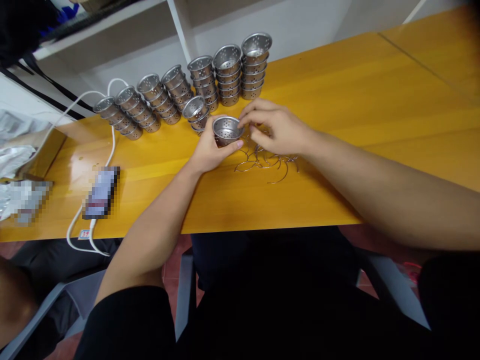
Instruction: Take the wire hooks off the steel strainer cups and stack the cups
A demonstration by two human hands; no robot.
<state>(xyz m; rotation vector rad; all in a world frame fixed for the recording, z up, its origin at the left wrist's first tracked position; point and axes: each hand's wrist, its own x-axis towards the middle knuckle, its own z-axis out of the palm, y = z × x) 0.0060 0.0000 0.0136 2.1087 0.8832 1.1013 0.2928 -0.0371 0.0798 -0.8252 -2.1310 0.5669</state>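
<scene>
My left hand (208, 150) is wrapped round a small perforated metal cup (227, 130), tilted so its inside faces me. At the cup's right rim is my right hand (276, 128), its fingers bent and the fingertips close together; whatever they pinch, if anything, is too small to make out. Under and in front of the right hand lies a loose tangle of thin curved wires (258, 162) on the table. Just behind the held cup stands a short stack of similar cups (195, 111), partly hidden by my left hand.
Several taller stacks of perforated cups (228, 75) line the back of the yellow table (360, 95). To the left lie a phone (101, 192) and its white cable (112, 145). Plastic packets (32, 197) sit beyond it, near a person's arm (15, 305).
</scene>
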